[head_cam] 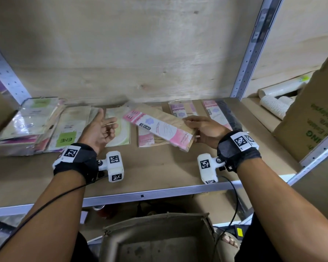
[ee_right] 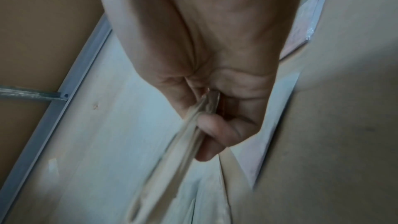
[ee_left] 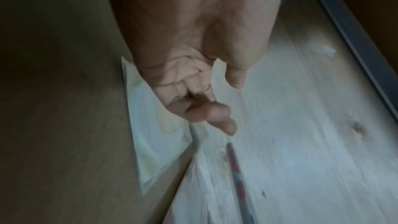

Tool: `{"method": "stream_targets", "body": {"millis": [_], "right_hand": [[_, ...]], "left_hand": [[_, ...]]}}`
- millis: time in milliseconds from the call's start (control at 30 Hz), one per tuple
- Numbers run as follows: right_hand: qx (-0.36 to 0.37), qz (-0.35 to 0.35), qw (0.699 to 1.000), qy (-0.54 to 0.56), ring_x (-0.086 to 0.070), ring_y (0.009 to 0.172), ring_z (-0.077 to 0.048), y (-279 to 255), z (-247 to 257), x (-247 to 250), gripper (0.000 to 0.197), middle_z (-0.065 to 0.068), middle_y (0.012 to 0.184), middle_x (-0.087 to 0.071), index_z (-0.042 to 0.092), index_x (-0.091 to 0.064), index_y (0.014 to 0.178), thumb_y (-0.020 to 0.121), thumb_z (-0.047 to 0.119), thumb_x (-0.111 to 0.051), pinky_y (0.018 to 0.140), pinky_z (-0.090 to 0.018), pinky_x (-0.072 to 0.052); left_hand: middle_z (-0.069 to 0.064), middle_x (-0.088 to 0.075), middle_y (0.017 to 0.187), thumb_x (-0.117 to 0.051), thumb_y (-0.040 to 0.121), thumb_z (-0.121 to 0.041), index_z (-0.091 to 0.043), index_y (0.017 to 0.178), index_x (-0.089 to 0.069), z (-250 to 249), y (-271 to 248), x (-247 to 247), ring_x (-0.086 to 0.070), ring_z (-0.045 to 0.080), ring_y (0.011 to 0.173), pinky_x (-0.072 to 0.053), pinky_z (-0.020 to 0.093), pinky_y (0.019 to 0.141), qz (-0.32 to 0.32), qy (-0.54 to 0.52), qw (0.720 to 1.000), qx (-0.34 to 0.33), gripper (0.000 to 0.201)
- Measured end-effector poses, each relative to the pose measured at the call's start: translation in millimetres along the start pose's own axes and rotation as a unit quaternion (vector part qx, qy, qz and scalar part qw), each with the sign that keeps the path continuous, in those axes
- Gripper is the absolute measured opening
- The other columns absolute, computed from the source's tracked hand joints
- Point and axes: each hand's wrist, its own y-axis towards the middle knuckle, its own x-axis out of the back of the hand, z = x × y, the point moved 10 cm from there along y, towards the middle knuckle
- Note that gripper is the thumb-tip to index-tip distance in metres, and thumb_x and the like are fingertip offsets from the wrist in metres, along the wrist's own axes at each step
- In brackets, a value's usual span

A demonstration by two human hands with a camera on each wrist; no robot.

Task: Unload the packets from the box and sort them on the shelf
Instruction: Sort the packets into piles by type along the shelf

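My right hand (head_cam: 195, 127) pinches the near end of a long pink-and-brown packet (head_cam: 159, 127), which it holds slanted just above the shelf board (head_cam: 159, 167). In the right wrist view the same packet (ee_right: 172, 151) shows edge-on between thumb and fingers of that right hand (ee_right: 206, 113). My left hand (head_cam: 102, 127) hovers to the left of the packet, palm up, fingers loosely curled, holding nothing; the left wrist view shows the left hand (ee_left: 206, 98) empty too. Below the shelf stands the brown cardboard box (head_cam: 159, 237), its inside bare where it shows.
Green-labelled packets (head_cam: 64, 127) are piled at the shelf's left, pink ones (head_cam: 146, 140) in the middle, purple ones (head_cam: 180, 108) and more pink ones (head_cam: 214, 112) at the back right. A metal upright (head_cam: 248, 57), paper cups (head_cam: 273, 104) and a large carton (head_cam: 314, 118) stand to the right.
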Motion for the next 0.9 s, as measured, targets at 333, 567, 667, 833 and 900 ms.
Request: {"method": "stream_targets", "body": {"millis": [333, 567, 667, 833, 900], "right_hand": [[-0.011, -0.045, 0.984, 0.172, -0.073, 0.069, -0.027, 11, -6, -19, 0.015, -0.015, 0.094, -0.069, 0.002, -0.054, 0.101, 0.09, -0.004, -0.062, 0.056, -0.033, -0.06], [-0.013, -0.069, 0.99, 0.124, -0.072, 0.064, -0.029, 24, -6, -37, 0.042, -0.025, 0.112, -0.063, -0.001, -0.047, 0.126, 0.088, 0.0, -0.067, 0.056, -0.033, -0.061], [-0.005, -0.097, 0.995, 0.022, -0.066, 0.052, -0.021, 30, -3, -33, 0.038, -0.018, 0.096, -0.066, 0.0, -0.054, 0.119, 0.085, 0.002, -0.069, 0.051, -0.029, -0.054], [-0.01, -0.112, 0.985, -0.133, -0.054, 0.048, -0.015, 37, 1, -33, 0.028, -0.006, 0.07, -0.063, 0.008, -0.063, 0.105, 0.079, 0.006, -0.073, 0.056, -0.031, -0.048], [-0.019, -0.107, 0.981, -0.161, -0.055, 0.046, -0.011, 38, 1, -35, 0.028, -0.004, 0.071, -0.064, 0.01, -0.062, 0.102, 0.078, 0.005, -0.075, 0.05, -0.026, -0.047]], "left_hand": [[0.012, -0.075, 0.11, -0.074, 0.084, -0.047, -0.009, 0.121, -0.065, 32, -33, -88, -0.074, 0.023, 0.1, -0.061, 0.026, 0.076, 0.191, 0.176, 0.965, 0.042, 0.054], [0.016, -0.066, 0.128, -0.072, 0.087, -0.001, 0.004, 0.131, -0.056, 25, -32, -99, -0.071, 0.022, 0.106, -0.062, 0.03, 0.081, 0.162, 0.162, 0.973, 0.001, 0.047], [0.014, -0.07, 0.121, -0.076, 0.083, -0.003, 0.002, 0.127, -0.06, 20, -29, -94, -0.072, 0.023, 0.102, -0.062, 0.034, 0.082, 0.151, 0.185, 0.971, -0.01, 0.047], [0.003, -0.078, 0.076, -0.082, 0.078, -0.009, -0.012, 0.101, -0.07, 14, -21, -80, -0.074, 0.011, 0.066, -0.06, 0.021, 0.061, 0.115, 0.276, 0.954, -0.024, 0.025], [0.002, -0.077, 0.071, -0.085, 0.074, -0.01, -0.015, 0.093, -0.07, 15, -17, -74, -0.073, 0.011, 0.062, -0.06, 0.02, 0.06, 0.095, 0.302, 0.948, -0.021, 0.025]]}}
